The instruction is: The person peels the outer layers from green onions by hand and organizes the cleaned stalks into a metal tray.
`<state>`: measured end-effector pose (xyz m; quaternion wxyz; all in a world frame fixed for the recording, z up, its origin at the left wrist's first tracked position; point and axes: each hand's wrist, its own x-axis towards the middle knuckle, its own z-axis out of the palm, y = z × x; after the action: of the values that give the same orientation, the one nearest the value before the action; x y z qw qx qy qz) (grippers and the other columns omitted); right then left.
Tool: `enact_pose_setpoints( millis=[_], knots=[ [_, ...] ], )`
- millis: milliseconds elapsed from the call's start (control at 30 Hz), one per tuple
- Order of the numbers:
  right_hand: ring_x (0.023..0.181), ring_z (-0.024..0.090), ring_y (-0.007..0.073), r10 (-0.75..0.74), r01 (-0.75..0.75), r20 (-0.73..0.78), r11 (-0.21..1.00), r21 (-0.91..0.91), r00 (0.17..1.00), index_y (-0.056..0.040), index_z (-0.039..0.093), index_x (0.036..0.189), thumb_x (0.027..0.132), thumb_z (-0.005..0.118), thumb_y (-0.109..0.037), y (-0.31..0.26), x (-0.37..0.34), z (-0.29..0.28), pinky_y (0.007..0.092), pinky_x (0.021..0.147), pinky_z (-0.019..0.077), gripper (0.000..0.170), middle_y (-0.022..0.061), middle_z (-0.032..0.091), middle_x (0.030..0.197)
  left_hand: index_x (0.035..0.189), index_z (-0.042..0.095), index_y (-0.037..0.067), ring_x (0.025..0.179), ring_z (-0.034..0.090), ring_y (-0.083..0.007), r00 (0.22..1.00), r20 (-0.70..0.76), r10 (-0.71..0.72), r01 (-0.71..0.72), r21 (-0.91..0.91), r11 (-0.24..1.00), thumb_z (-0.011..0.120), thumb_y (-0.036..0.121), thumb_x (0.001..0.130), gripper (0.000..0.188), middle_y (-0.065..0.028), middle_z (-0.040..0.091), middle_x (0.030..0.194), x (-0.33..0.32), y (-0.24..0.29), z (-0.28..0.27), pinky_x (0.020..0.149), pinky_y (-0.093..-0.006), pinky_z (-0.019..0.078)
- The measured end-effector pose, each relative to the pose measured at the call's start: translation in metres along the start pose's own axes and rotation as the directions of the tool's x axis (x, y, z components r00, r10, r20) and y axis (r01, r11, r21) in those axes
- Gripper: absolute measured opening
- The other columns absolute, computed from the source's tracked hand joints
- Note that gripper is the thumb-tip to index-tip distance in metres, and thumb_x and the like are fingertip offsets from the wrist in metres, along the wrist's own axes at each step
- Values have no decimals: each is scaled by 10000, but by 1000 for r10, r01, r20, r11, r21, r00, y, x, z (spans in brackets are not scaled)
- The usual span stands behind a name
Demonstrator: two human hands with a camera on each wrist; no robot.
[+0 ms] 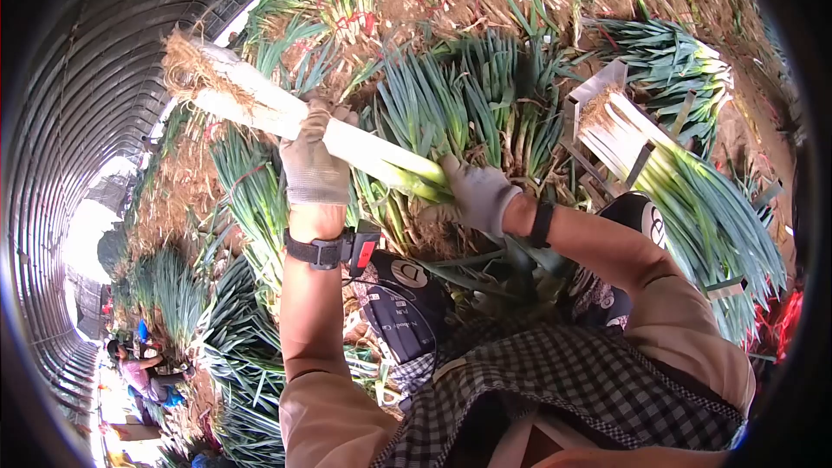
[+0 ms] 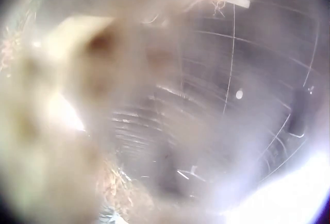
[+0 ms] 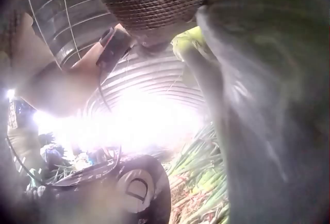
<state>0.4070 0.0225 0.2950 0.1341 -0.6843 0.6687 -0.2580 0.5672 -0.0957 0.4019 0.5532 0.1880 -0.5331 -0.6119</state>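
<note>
Head view: left hand (image 1: 316, 156), gloved, fingers curled round the white shafts of 1 onion bundle (image 1: 368, 152). Roots stick out past the left fingers, up and left. Right hand (image 1: 481, 195), also gloved, grips the same bundle at its pale green end. Bundle slants down from left fingers to right fingers. Standing green onions (image 1: 425, 100) just beyond the right fingers. Metal rack (image 1: 598, 91) right of the right fingers, 1 more bundle (image 1: 663, 156) lying in it. 1 seated person (image 1: 143, 373) far off, below left of the left fingers.

Left wrist view: mostly blur; finger state, can't tell here. Ribbed roof (image 2: 149, 115) behind, roots (image 2: 219, 5) near top.

Right wrist view: textured dark glove surface (image 3: 160, 2) at top, yellow-green stalk piece (image 3: 190, 39) just below it; fingertips can't be made out. Round D patch (image 3: 136, 190) lower down.
</note>
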Motion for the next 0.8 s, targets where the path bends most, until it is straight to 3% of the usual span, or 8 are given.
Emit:
enact_pose_setpoints(
  millis=[133, 233, 367, 467, 500, 600, 767, 800],
  knots=[
    [1028, 589, 358, -21, 29, -223, 999, 34, 975, -22, 421, 1170, 687, 748, -496, -9, 4, 10, 416, 845, 477, 751, 224, 558, 1124, 960, 550, 74, 730, 581, -188, 997, 77, 27, -28, 10, 1000, 586, 85, 887, 82, -43, 575, 816, -5, -14, 1, 700, -319, 512],
    [814, 647, 327, -42, 74, -364, 994, 74, 931, -39, 517, 1059, 787, 626, -178, -6, 13, 8, 410, 682, 515, 325, 150, 633, 873, 970, 550, 94, 717, 584, -199, 971, 238, -26, 62, -147, 987, 569, 131, 901, 80, -51, 592, 824, 4, -12, -9, 672, -331, 505],
    [698, 656, 280, -372, 110, -559, 889, -445, 741, -41, 493, 1096, 821, 617, -189, -26, 7, -66, 412, 582, 505, 337, 121, 632, 825, 939, 611, 25, 1082, 569, -299, 996, 23, 91, -84, -224, 971, 552, 181, 907, 170, -190, 635, 1031, 39, 58, -18, 1050, -505, 378],
    [741, 671, 249, -338, -6, -440, 787, -617, 832, -63, 557, 1082, 801, 633, -171, -62, -25, -154, 386, 617, 521, 311, 95, 655, 820, 1153, 561, -32, 1250, 458, -343, 703, 696, 145, 317, -489, 813, 462, 222, 962, 333, -223, 547, 1262, 38, 85, -3, 1123, -507, 279],
    [772, 681, 236, -364, -30, -451, 750, -661, 815, -74, 595, 1074, 789, 649, -175, -61, -30, -169, 370, 639, 530, 307, 70, 676, 839, 1269, 478, -55, 1255, 448, -364, 883, 311, 352, -367, -13, 930, 451, 273, 976, 441, -226, 484, 1336, 7, 76, 41, 1130, -478, 275],
    [729, 671, 231, -345, -154, -485, 666, -730, 804, -103, 599, 1088, 834, 600, -144, -46, -58, -218, 364, 622, 531, 257, 84, 668, 804, 1340, 400, -53, 1254, 449, -358, 825, 476, -303, 466, -272, 842, 414, 334, 991, 522, -224, 452, 1363, 8, 59, 69, 1115, -453, 300],
    [667, 659, 288, -68, -341, -401, 409, -847, 914, -130, 524, 1222, 839, 561, -130, 79, -161, -263, 394, 571, 517, 384, 127, 654, 758, 1325, 417, -23, 1196, 515, -300, 574, 782, -240, 508, -110, 854, 514, 321, 936, 528, -162, 549, 1269, -21, -46, 58, 1014, -414, 416],
    [670, 657, 301, 281, -544, -471, 305, -782, 836, -144, 482, 1262, 839, 556, -130, 88, -181, -256, 422, 592, 516, 430, 154, 647, 762, 1325, 417, -23, 1196, 515, -300, 578, 781, -237, 508, -117, 853, 514, 321, 936, 528, -162, 549, 1269, -19, -61, 48, 1014, -414, 416]
  ],
)
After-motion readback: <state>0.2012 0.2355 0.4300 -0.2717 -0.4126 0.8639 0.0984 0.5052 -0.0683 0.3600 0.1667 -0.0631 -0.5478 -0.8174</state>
